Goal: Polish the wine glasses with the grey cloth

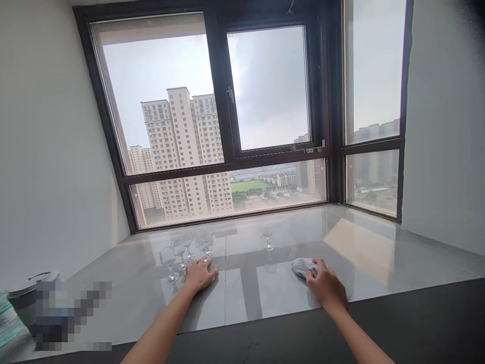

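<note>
My right hand (328, 288) is closed around a bunched light grey cloth (303, 267), low over the glossy grey sill or resting on it. My left hand (200, 275) lies on the sill with its fingers apart, right beside a cluster of clear stemmed glasses. Of these, one glass (171, 265) stands foremost on the left, and others partly overlap behind it. Whether my left fingertips touch the nearest glass is hard to make out. A single stemmed glass (268, 237) stands upright farther back, between my two hands and apart from the cluster.
A broad tiled window sill (280, 293) reaches back to a dark-framed window (223, 101). Its front edge drops to a dark face below. A grey bucket-like container (25, 306) stands at the far left, beside a blurred-out patch and a greenish transparent object (7, 321).
</note>
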A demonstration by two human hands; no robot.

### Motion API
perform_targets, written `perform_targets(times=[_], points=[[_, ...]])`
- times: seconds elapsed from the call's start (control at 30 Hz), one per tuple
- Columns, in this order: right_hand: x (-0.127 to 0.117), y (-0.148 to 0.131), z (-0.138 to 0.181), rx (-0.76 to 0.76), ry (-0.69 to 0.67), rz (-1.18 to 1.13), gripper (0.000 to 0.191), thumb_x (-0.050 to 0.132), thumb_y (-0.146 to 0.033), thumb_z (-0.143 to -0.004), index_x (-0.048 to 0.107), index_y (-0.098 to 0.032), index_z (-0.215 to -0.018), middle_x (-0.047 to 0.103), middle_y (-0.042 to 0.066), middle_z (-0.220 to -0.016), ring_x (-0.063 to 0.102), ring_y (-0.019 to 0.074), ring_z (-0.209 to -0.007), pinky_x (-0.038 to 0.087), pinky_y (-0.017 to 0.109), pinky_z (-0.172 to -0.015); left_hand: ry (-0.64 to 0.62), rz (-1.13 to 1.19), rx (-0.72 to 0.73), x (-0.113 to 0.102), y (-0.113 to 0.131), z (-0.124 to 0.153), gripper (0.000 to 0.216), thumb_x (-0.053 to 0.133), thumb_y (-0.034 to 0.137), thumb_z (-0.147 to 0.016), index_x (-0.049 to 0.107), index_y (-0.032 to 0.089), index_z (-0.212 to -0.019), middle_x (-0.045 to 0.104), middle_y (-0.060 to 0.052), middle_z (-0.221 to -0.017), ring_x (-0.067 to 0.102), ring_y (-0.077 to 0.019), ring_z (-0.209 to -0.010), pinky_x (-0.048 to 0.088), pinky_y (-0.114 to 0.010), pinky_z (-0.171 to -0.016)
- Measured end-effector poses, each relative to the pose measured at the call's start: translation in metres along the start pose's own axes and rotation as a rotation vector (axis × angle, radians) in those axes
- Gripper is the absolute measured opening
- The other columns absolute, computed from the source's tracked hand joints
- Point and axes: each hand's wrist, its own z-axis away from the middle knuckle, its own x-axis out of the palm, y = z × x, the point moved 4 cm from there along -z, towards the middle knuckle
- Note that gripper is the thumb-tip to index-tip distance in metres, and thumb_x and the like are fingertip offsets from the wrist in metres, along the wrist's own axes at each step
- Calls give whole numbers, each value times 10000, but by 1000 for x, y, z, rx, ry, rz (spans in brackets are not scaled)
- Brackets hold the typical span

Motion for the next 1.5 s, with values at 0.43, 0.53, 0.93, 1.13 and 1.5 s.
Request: perform_targets(times=[0.43,0.53,0.93,1.13,1.5], points=[[3,-1,-2,-13,11,-12,333,416,-278,-985,557,-218,-1281,688,120,-1123,697,256,-932,418,306,-661,-104,-41,-23,8,-3,-2,799,368,685,-925,388,244,-1591,345,-154,-1681,234,-391,-1570,118,-630,-1242],[4,-1,-3,-20,20,-14,324,431,-270,-978,566,-222,-1269,687,117,-1118,694,256,-938,409,305,-665,-84,-55,-124,14,6,6,813,263,659,-968,283,191,-1633,340,-219,-1666,232,-415,-1567,138,-647,-1226],[2,0,-2,-9,69,-22,319,489,-247,-945,580,-227,-1250,698,104,-1093,704,238,-925,423,296,-705,-68,115,371,36,253,5,761,361,674,-960,334,295,-1620,217,-122,-1731,188,-419,-1572,99,-617,-1248],[3,1,-4,-20,88,2,313,521,-247,-931,587,-247,-1237,709,73,-1069,712,217,-932,434,277,-713,-123,131,335,36,276,-34,766,326,686,-963,426,235,-1573,281,-153,-1706,218,-401,-1569,101,-601,-1249],[0,0,0,2,-1,-13,339,424,-296,-982,558,-230,-1286,684,120,-1091,699,265,-891,427,314,-678,-112,146,330,20,184,33,722,345,716,-949,533,298,-1506,381,-92,-1671,251,-395,-1558,146,-592,-1261]])
